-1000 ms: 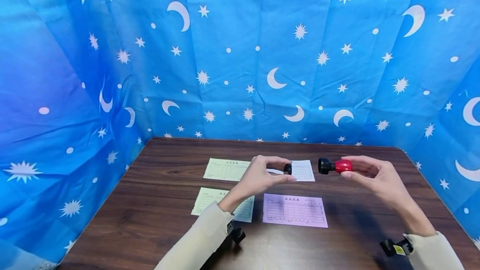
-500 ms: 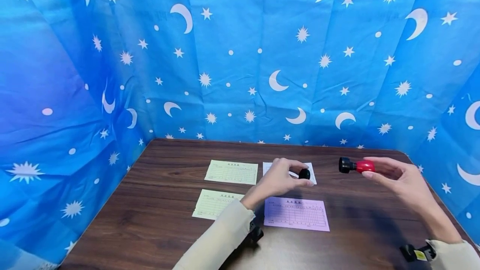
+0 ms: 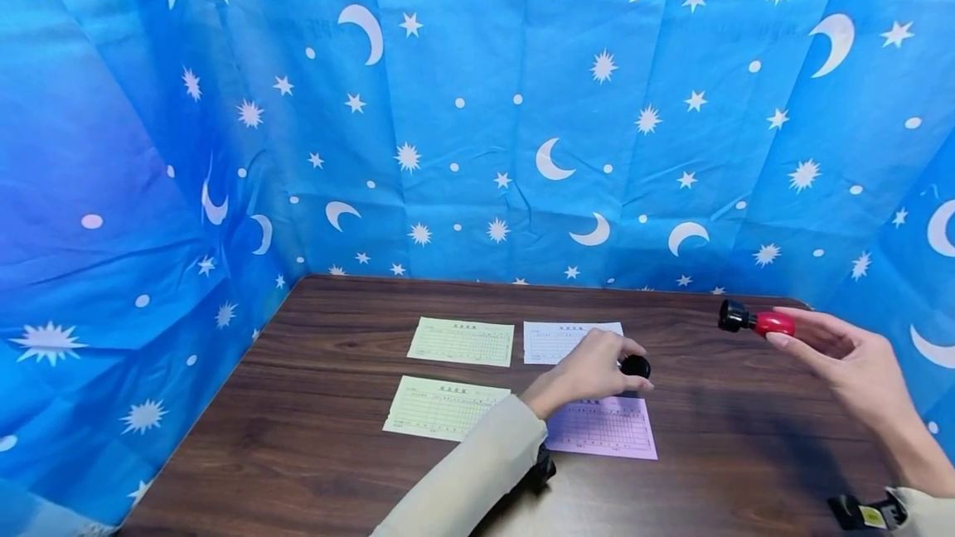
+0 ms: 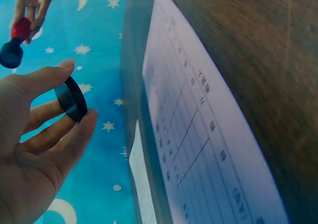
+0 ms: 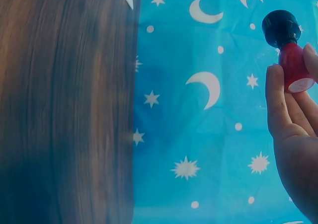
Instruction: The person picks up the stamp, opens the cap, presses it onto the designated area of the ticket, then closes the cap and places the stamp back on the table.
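Between thumb and fingers, my left hand [image 3: 589,367] pinches a round black cap [image 3: 636,366], held above the far right part of the purple form [image 3: 604,429]. In the left wrist view the cap [image 4: 71,99] shows as a shallow dark disc. My right hand [image 3: 858,363] holds a stamp by its red handle [image 3: 774,323], well to the right of the cap and off the table. The stamp's black head [image 3: 734,316] points left in the head view. In the right wrist view the red handle [image 5: 296,67] sits between thumb and fingers.
Two pale green forms [image 3: 460,341] [image 3: 440,408] lie on the left of the brown wooden table [image 3: 298,437]. A white form [image 3: 552,342] lies behind the purple one. A blue curtain [image 3: 477,147] with moons and stars stands around the table's back and sides.
Both hands have moved right, the right hand with the stamp farther. The left hand with the cap has also come nearer, from over the white form to the purple one.
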Motion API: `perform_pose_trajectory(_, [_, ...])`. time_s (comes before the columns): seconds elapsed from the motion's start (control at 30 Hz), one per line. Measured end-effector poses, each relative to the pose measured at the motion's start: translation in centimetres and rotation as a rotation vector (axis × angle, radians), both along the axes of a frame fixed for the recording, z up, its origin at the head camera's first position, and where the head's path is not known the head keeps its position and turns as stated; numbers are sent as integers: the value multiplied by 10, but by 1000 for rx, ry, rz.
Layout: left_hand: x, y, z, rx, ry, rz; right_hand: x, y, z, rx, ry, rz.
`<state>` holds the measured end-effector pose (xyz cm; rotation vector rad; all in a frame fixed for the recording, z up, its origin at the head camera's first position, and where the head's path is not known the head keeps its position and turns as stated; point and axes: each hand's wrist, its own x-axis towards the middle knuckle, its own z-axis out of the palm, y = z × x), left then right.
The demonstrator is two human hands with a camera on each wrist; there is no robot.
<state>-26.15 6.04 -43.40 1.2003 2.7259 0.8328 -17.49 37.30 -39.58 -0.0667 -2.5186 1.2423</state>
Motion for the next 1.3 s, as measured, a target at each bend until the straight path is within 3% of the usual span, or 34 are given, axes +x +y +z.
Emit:
perform_pose_trajectory(0.2, [-5, 13, -5, -64, 9, -23, -3, 9, -3, 11, -16, -24])
perform_pose_trajectory(0.47, [-9, 29, -10, -111, 19, -4, -4, 22, -12, 29, -72, -80])
perform_pose_trajectory(0.73, [-8, 48, -19, -223, 65, -36, 5, 21, -18, -15, -56, -73])
perform_pose_trajectory(1.1, [-11, 60, -27, -264, 69, 25, 0, 21, -13, 14, -54, -85])
perform_pose_trajectory(1.3, [-11, 65, -30, -271, 108, 41, -1, 19, -9, 2, -46, -97])
